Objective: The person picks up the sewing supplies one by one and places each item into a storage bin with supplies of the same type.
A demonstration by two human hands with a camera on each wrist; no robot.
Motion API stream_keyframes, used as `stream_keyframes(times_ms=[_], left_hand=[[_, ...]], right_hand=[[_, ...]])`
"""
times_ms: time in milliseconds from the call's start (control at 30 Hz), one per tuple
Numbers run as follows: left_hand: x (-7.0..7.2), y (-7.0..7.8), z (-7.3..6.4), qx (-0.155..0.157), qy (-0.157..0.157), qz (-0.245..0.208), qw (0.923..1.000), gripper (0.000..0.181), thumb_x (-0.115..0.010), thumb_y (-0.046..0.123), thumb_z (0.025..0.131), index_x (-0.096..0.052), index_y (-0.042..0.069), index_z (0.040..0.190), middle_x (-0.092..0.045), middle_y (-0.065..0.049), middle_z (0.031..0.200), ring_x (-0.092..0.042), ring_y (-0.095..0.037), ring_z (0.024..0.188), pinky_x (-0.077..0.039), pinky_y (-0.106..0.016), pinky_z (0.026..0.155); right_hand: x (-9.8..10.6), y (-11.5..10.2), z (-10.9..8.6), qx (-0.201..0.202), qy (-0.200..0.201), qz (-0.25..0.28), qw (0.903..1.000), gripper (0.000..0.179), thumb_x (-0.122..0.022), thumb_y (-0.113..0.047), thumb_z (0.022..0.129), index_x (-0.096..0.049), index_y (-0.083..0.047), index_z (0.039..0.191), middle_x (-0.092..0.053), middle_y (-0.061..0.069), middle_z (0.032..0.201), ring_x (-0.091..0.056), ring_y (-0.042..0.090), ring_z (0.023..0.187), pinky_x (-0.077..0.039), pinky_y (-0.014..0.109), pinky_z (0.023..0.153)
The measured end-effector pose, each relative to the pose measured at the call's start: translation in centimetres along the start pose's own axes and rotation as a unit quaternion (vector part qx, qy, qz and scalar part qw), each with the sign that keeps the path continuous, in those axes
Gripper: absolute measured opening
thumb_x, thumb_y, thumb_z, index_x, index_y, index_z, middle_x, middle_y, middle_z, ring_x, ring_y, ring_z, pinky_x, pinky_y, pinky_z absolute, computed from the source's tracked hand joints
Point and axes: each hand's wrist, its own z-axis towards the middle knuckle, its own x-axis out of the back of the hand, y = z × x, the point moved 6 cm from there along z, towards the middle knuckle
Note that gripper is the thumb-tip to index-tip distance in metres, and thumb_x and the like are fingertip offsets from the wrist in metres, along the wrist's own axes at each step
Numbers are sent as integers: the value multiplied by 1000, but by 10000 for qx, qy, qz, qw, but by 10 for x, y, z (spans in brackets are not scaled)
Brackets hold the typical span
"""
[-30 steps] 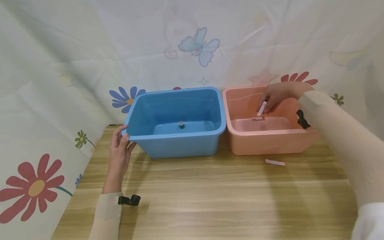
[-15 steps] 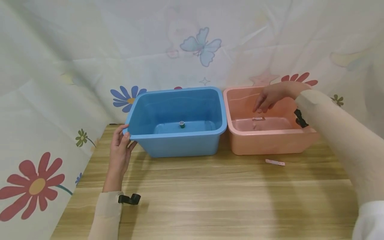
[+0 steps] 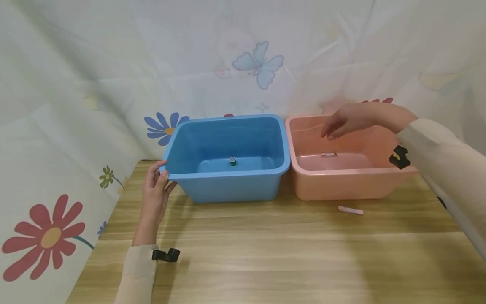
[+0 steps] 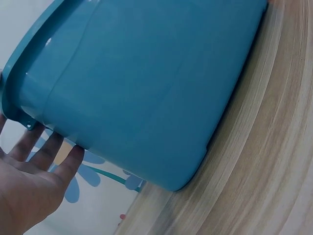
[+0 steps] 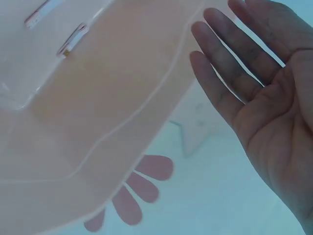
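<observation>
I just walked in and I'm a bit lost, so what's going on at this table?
A person's left hand grips the near-left corner of the blue bin, which has a small green cylinder inside. Their right hand, holding nothing, is over the pink bin. Two small strips lie in the pink bin, and a third strip lies on the table in front of it.

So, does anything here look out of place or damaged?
Perhaps one thing: a slim strip lies on the tabletop in front of the pink tub, while two similar-looking strips lie inside it. Nothing visible looks spilled or broken.
</observation>
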Motion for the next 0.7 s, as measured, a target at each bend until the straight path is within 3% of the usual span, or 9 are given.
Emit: stream_keyframes(times_ms=[167, 333, 433, 567, 700], left_hand=[[0, 2, 1, -4, 61, 65, 10000, 40, -53, 22, 107, -47, 16, 146, -35, -9, 157, -40, -30, 138, -50, -28, 95], [3, 3, 2, -2, 60, 72, 10000, 40, -53, 21, 107, -47, 15, 146, -36, -9, 156, -40, -29, 138, -50, -27, 95], [5, 3, 2, -14, 80, 51, 10000, 40, -52, 20, 107, -46, 15, 147, -37, -9, 155, -43, -27, 135, -51, -28, 95], [8, 3, 1, -56, 106, 9, 9999, 40, -51, 19, 108, -45, 14, 147, -38, -9, 153, -45, -29, 135, -52, -29, 95], [9, 3, 1, -51, 55, 24, 10000, 41, -51, 19, 108, -44, 14, 148, -36, -10, 154, -43, -31, 138, -51, -29, 96]], right_hand=[[2, -20, -32, 9, 744, -398, 9964, 27, -70, -21, 98, -71, -17, 125, -73, -5, 117, -68, 14, 108, -50, 43, 95], [-7, -32, -61, 89, 1405, -181, 9899, 27, -71, -12, 96, -72, -17, 123, -72, -6, 117, -69, 14, 107, -53, 41, 95], [-13, -38, -70, 457, 1748, -263, 9832, 27, -74, -11, 94, -74, -20, 119, -72, -10, 112, -69, 10, 102, -55, 36, 89], [-21, -46, -76, 1187, 2221, -495, 9665, 28, -80, -12, 88, -77, -22, 113, -73, -13, 104, -70, 5, 93, -57, 24, 80], [-33, -53, -81, 1704, 2505, -236, 9527, 31, -83, -7, 84, -78, -20, 111, -74, -12, 103, -70, 6, 92, -55, 16, 78]])
